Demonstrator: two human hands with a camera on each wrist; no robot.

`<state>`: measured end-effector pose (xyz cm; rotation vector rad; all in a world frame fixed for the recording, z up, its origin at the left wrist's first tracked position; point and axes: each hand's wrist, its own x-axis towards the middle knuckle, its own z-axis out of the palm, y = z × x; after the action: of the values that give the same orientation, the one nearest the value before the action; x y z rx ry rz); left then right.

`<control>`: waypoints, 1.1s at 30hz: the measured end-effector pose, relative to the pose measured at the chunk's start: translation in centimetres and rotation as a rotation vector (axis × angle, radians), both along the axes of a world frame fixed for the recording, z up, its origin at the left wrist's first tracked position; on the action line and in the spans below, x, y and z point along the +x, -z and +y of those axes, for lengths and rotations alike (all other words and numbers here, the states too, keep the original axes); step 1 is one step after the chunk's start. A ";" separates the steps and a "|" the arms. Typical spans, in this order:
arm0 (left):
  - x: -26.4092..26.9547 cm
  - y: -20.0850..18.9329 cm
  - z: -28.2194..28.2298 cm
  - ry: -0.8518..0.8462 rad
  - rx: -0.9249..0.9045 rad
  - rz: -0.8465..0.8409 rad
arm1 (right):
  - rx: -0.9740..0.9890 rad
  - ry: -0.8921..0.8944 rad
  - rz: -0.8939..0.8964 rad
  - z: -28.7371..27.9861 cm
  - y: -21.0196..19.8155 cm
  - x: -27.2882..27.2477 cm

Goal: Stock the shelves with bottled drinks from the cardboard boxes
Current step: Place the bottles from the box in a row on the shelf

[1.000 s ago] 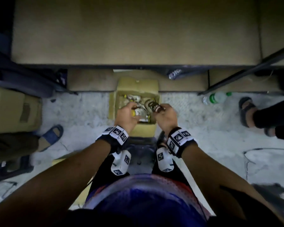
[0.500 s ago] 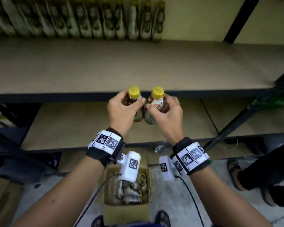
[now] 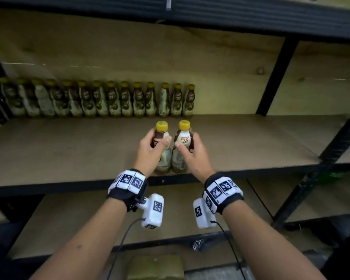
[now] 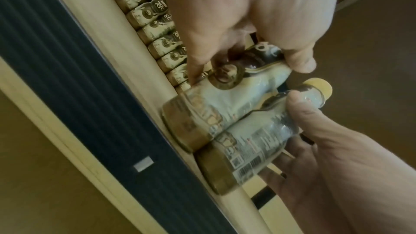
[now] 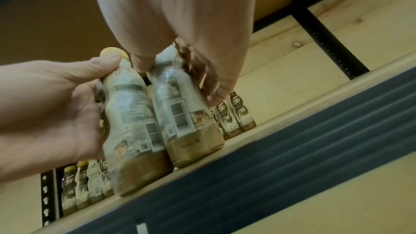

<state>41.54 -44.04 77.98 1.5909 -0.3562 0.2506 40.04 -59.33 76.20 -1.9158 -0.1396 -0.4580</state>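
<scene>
Two yellow-capped coffee-drink bottles stand upright side by side at the front edge of the wooden shelf board (image 3: 69,150). My left hand (image 3: 154,146) grips the left bottle (image 3: 163,158) around its upper body. My right hand (image 3: 188,150) grips the right bottle (image 3: 181,138) the same way. In the left wrist view, my left hand (image 4: 247,15) holds the upper bottle (image 4: 225,95), whose base sits at the shelf lip. In the right wrist view, my right hand (image 5: 180,15) holds its bottle (image 5: 184,113) beside the left bottle (image 5: 130,131). Whether the bases rest on the board is blurred.
A row of several matching bottles (image 3: 101,100) lines the back of the same shelf, ending just behind my hands. A black upright post (image 3: 275,77) stands to the right. Lower shelves sit beneath, and the cardboard box (image 3: 156,267) is on the floor below me.
Both hands lifted one bottle each out of the floor box, rose past the lower shelves, and now hold the pair at the front edge of the shelf with the bottle row.
</scene>
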 end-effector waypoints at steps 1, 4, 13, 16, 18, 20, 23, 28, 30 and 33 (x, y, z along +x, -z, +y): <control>0.1 0.1 0.1 0.034 0.008 -0.012 | -0.018 0.007 -0.013 0.0 0.0 0.1; 0.6 0.4 0.2 0.105 -0.006 -0.006 | -0.088 0.035 -0.052 0.0 0.0 0.0; 1.3 1.2 0.3 0.258 -0.133 0.080 | -0.019 0.157 -0.063 2.1 -0.3 -0.9; 1.5 1.3 0.6 0.286 -0.148 0.075 | 0.020 0.179 -0.047 2.5 0.0 -0.7; 1.6 1.3 0.7 0.300 -0.179 0.073 | 0.064 0.161 -0.048 2.6 0.3 -0.7; 1.9 1.5 0.5 0.315 -0.213 0.086 | 0.085 0.154 -0.049 2.9 0.7 -0.8; 2.2 1.8 -0.2 0.294 -0.219 0.072 | -0.014 0.229 -0.096 3.2 1.7 -1.0; 5.3 1.4 -2.8 0.295 -0.078 0.032 | -0.052 0.198 0.079 -0.4 -0.8 -0.1; 7.8 0.9 -4.8 0.348 -0.034 0.044 | -0.154 0.118 0.182 -3.2 -2.8 1.4; 11.5 -0.3 -8.5 0.418 0.017 0.094 | -0.134 -0.131 0.302 -7.6 -5.5 4.0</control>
<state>53.07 -52.58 78.31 1.4994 -0.6064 -0.1482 44.04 -66.95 81.67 -2.0681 -0.0989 -0.0698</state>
